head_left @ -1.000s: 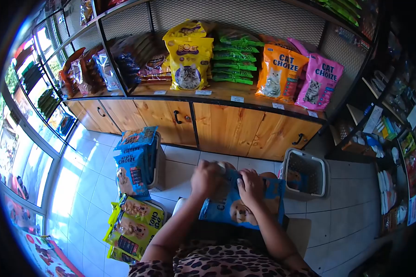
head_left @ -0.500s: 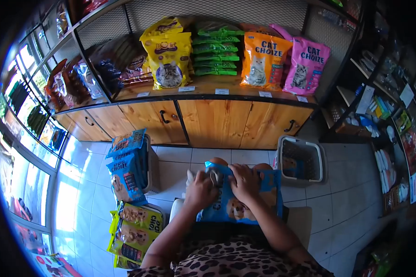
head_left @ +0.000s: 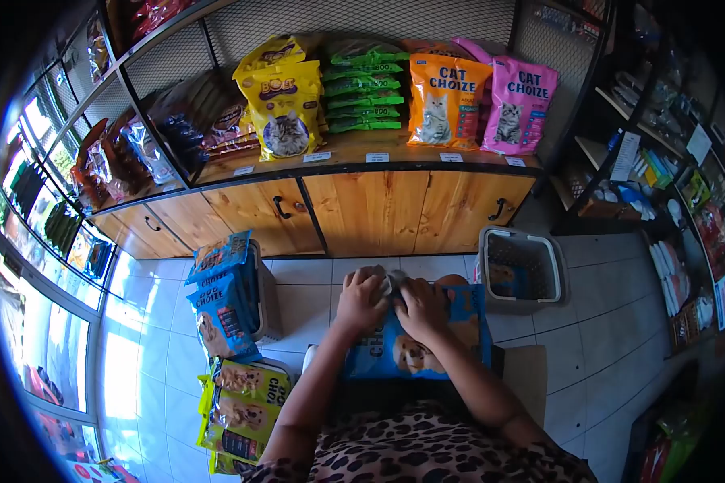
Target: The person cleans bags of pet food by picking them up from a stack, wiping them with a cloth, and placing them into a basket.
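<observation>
A blue dog food bag (head_left: 415, 350) lies across the lap, printed with a puppy. Above its left part, my left hand (head_left: 362, 303) is closed on a crumpled grey-white cloth (head_left: 390, 282). The fingers of my right hand (head_left: 421, 310) are bent round the cloth's other side, while the hand rests over the bag. Both hands are close together, and the cloth hides part of their fingertips.
Blue bags (head_left: 219, 314) fill a basket on the left, with yellow-green bags (head_left: 242, 406) nearer. A grey basket (head_left: 560, 270) holding a blue bag stands right. Ahead, a wooden cabinet (head_left: 370, 211) carries yellow (head_left: 282, 109), green, orange (head_left: 445, 105) and pink bags (head_left: 521, 109).
My left hand has moved up, bringing the cloth between both hands. My right hand has shifted from the bag's surface to the cloth. The view has turned slightly.
</observation>
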